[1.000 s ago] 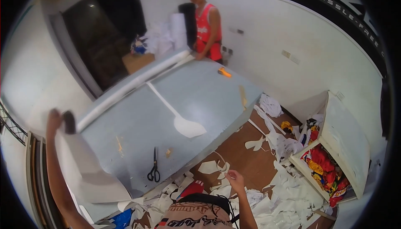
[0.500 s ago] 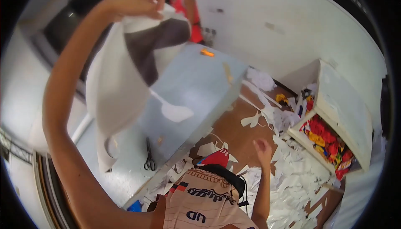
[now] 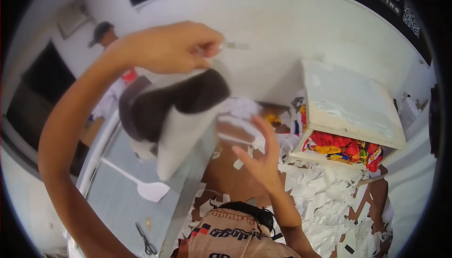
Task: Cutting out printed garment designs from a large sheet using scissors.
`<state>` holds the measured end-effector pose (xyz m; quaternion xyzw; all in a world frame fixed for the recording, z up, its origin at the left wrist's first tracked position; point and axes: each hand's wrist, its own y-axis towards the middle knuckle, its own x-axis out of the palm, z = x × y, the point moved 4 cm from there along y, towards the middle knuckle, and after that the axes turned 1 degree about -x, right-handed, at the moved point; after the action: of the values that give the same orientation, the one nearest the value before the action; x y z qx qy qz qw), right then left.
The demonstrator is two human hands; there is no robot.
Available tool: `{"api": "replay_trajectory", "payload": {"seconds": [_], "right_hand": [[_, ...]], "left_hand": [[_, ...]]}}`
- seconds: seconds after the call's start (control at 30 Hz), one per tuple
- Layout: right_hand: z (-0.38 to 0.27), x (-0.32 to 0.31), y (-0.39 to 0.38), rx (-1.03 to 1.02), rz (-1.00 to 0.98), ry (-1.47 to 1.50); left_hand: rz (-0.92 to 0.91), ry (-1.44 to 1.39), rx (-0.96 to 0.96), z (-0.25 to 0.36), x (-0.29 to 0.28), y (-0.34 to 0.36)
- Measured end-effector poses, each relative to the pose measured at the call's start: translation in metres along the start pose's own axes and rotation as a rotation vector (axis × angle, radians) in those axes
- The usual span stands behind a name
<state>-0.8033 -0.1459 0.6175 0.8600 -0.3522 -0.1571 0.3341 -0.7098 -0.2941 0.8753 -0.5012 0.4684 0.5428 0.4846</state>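
Raised high in front of me, my left hand (image 3: 181, 46) pinches the upper edge of a large limp sheet (image 3: 183, 105), white with dark brown-black patches. Whether it is paper or cloth I cannot tell. It hangs over the far part of the grey-blue table (image 3: 110, 211), slightly blurred. To its right, my right hand (image 3: 263, 157) is lifted with thumb and fingers spread, holding nothing and apart from the sheet. On the table lie a white paddle-shaped scrap (image 3: 153, 191) with a long thin tail and, nearer me, black-handled scissors (image 3: 148, 246).
White scraps (image 3: 325, 201) cover much of the brown floor right of the table. Beyond them, a white box-like cabinet (image 3: 353, 103) holds crumpled red and yellow pieces (image 3: 339, 147). Another person (image 3: 104, 34) in a dark cap is at the far left, partly hidden by my arm.
My left hand has swung the sheet rightward, and it hangs more bunched. My right hand has risen toward it, fingers spread. The view has turned right.
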Motion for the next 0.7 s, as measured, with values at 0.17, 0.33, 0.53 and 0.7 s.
{"api": "replay_trajectory", "payload": {"seconds": [0.17, 0.33, 0.53, 0.7], "right_hand": [[-0.027, -0.048, 0.088, -0.259, 0.179, -0.161], [-0.033, -0.109, 0.185, -0.331, 0.220, -0.455], [-0.008, -0.209, 0.261, -0.213, -0.138, -0.668], [0.020, -0.261, 0.311, 0.027, -0.579, -0.704]], "left_hand": [[-0.008, -0.045, 0.166, 0.001, 0.016, 0.117], [0.008, -0.074, 0.314, 0.015, 0.027, 0.199], [-0.127, -0.031, 0.450, 0.041, 0.018, 0.280], [-0.222, -0.016, 0.544, 0.036, 0.028, 0.339]]}}
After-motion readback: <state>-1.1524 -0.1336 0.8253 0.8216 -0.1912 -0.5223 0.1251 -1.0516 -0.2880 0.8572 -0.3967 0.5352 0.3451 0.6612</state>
